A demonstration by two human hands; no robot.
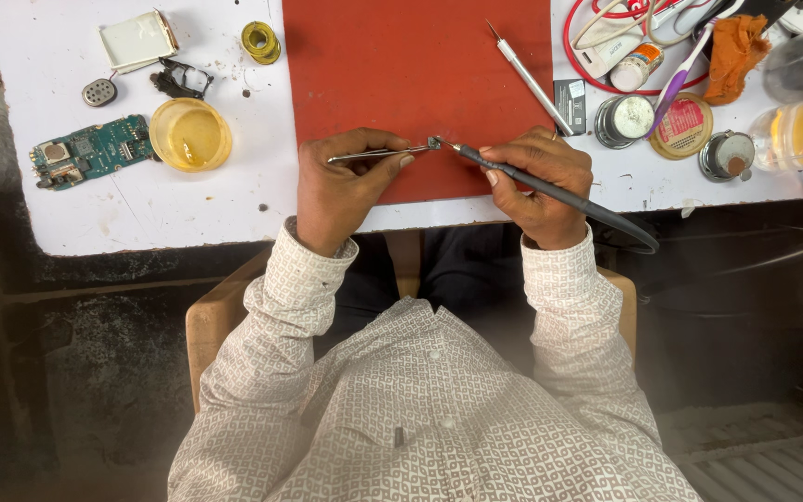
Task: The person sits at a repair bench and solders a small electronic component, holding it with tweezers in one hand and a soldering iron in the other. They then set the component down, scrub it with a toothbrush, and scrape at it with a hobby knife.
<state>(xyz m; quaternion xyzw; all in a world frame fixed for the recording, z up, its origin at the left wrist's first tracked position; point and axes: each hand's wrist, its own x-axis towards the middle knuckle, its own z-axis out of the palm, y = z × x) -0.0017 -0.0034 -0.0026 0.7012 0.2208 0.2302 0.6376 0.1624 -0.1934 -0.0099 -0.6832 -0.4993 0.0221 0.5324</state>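
Note:
My left hand point(341, 191) pinches metal tweezers point(378, 153) whose tips hold a tiny dark component point(434, 142) over the red mat point(401, 65). My right hand point(536, 181) grips a dark soldering iron point(513, 175) like a pen. Its tip touches the small component from the right. The iron's cable point(620, 228) loops off the table edge to the right. Both hands rest at the mat's near edge.
Left of the mat lie a green circuit board point(90, 151), a yellow round dish point(190, 134), a solder spool point(260, 41), a white casing point(138, 40) and a small speaker point(99, 91). Right of it are a metal probe point(527, 79), round tins point(625, 121), an orange cloth point(736, 51), red cable and jars.

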